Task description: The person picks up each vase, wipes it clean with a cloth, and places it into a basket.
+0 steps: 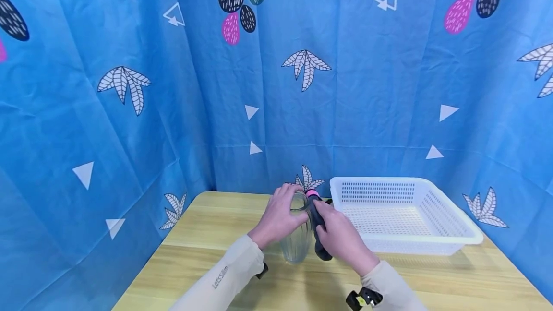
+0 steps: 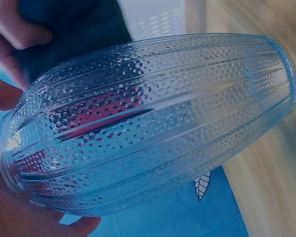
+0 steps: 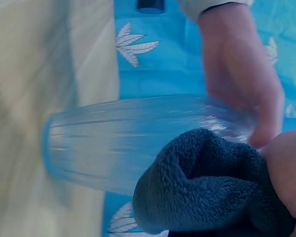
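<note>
A clear ribbed glass vase point(image 1: 296, 248) is roughly upright over the table, its base at or close to the wood. My left hand point(image 1: 282, 215) grips it around the rim. The left wrist view shows the dimpled glass of the vase point(image 2: 172, 108) up close. Against its right side, my right hand point(image 1: 343, 236) holds a dark grey fuzzy cloth point(image 1: 319, 248), bunched and hanging down, with pink at its upper end. In the right wrist view the folded cloth point(image 3: 197, 192) covers part of the vase point(image 3: 103, 143). Whether cloth and glass touch is unclear.
A white perforated plastic basket point(image 1: 414, 241) sits on the right of the wooden table point(image 1: 207, 234), just beyond my right hand. Blue patterned curtain point(image 1: 276, 124) encloses the back and sides.
</note>
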### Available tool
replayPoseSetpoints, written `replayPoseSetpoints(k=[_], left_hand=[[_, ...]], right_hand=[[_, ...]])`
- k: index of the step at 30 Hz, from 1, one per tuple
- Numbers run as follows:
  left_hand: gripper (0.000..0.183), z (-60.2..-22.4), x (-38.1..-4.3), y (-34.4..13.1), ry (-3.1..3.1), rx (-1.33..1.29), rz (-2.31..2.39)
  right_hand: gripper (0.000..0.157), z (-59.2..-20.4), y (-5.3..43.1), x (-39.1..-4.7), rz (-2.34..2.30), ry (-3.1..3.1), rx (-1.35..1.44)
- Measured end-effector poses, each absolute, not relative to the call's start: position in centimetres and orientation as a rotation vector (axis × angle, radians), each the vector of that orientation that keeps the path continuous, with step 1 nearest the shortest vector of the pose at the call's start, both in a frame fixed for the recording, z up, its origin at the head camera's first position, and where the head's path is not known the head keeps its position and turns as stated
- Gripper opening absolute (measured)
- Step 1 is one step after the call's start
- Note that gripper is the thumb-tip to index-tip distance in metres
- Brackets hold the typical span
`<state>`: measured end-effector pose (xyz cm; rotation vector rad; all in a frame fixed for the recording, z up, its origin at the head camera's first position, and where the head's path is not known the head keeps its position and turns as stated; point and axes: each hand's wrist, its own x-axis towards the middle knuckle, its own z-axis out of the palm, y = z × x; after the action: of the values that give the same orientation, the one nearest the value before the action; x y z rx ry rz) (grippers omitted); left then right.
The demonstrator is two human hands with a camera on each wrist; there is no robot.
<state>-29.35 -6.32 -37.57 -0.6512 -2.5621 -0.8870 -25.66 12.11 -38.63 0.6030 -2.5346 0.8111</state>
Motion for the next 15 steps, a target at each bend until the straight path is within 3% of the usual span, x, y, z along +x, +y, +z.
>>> replayPoseSetpoints(k=[15], left_hand=[[0.063,-37.9,-29.7,-6.7,-2.589,-0.629,-1.015]], right_hand=[[0.054,-44.7,12.2,-26.8,0.892,-2.81,0.657]])
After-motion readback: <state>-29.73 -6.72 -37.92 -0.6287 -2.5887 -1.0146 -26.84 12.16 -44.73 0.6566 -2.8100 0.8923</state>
